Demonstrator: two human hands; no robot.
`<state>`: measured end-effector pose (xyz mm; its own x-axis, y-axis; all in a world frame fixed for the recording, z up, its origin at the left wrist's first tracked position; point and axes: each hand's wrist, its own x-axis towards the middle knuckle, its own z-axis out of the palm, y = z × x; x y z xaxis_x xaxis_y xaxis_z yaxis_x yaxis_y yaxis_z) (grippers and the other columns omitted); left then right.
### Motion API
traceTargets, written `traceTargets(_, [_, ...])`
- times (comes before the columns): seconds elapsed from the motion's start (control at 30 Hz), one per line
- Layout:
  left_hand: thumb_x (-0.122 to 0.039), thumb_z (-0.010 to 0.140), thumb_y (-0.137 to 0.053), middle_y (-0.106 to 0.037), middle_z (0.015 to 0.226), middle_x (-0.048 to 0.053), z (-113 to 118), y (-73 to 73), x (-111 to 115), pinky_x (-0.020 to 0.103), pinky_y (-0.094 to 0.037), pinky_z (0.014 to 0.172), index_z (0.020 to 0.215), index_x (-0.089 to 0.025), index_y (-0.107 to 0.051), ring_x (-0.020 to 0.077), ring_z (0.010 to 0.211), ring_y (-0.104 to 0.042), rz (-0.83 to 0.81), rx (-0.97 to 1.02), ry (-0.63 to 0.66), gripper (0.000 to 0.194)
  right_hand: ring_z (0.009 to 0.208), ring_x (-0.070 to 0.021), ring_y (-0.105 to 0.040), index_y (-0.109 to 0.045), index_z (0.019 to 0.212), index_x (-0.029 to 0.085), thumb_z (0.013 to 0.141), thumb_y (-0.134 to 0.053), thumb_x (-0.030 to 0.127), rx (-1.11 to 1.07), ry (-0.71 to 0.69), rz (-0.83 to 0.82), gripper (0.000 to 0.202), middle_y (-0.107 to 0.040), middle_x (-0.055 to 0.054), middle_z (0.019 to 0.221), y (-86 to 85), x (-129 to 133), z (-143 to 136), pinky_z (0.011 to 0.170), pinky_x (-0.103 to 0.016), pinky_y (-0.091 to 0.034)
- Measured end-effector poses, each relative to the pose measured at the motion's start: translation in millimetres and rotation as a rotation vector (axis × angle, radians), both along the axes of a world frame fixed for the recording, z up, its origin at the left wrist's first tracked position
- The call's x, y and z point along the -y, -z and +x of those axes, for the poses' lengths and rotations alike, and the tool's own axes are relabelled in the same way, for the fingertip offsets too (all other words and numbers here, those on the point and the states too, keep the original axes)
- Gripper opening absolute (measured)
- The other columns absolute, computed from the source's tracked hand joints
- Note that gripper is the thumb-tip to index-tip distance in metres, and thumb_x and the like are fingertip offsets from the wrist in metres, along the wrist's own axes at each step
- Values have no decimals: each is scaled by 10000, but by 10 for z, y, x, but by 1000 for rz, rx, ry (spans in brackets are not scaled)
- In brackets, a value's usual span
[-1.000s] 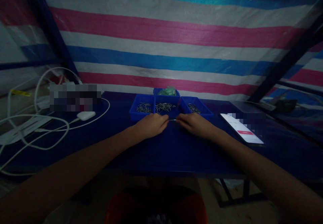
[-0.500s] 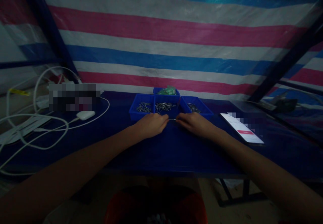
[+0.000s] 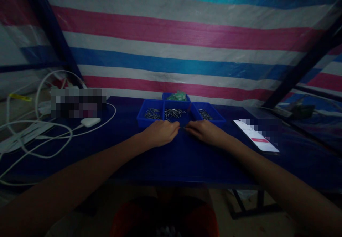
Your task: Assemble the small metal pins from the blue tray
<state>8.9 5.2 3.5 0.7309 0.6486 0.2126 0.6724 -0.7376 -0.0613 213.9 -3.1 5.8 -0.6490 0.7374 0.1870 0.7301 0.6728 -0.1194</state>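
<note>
A thin metal pin-like piece spans the small gap between my two hands, just in front of the blue bins. My left hand is closed with its fingertips pinching one end. The other end sits in the closed fingers of my right hand. Behind the hands, slim metal pieces lie in the left bin, the middle bin and the right bin. The piece's exact kind is too small and dim to tell.
A blue bin at the back holds green plastic. To the right lies a lit phone. White cables and a white charger lie on the left of the blue table. A red bucket stands below the edge.
The gap between my hands has narrowed slightly, and less of the metal piece shows. Both hands keep their pinch; the bins and phone stay put.
</note>
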Motion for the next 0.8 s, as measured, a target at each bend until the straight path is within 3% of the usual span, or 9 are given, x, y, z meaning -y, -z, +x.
traceTargets(0.13, [-288,878,-269,-614,705,65,-6,9,-8,271,-356,539,921,-149,-541,149,561,-549,-1,-22,-16,308,644,-130,-555,-554,911,160,868,-394,262,-44,16,55,195,-604,-36,731,-25,15,14,601,-244,-371])
traceTargets(0.4, [-302,882,-285,-625,748,66,9,21,-24,264,-383,544,949,-160,-556,160,617,-577,-1,-60,13,313,732,-117,-569,-560,963,175,874,-392,283,-152,-94,56,220,-620,-26,816,-74,87,-18,670,-240,-401])
traceTargets(0.8, [-288,874,-344,-626,780,45,-8,-13,-34,249,-388,552,891,-166,-566,150,655,-579,9,-13,13,254,613,-125,-538,-546,902,161,828,-429,212,34,21,36,147,-595,-31,697,2,6,24,565,-227,-341])
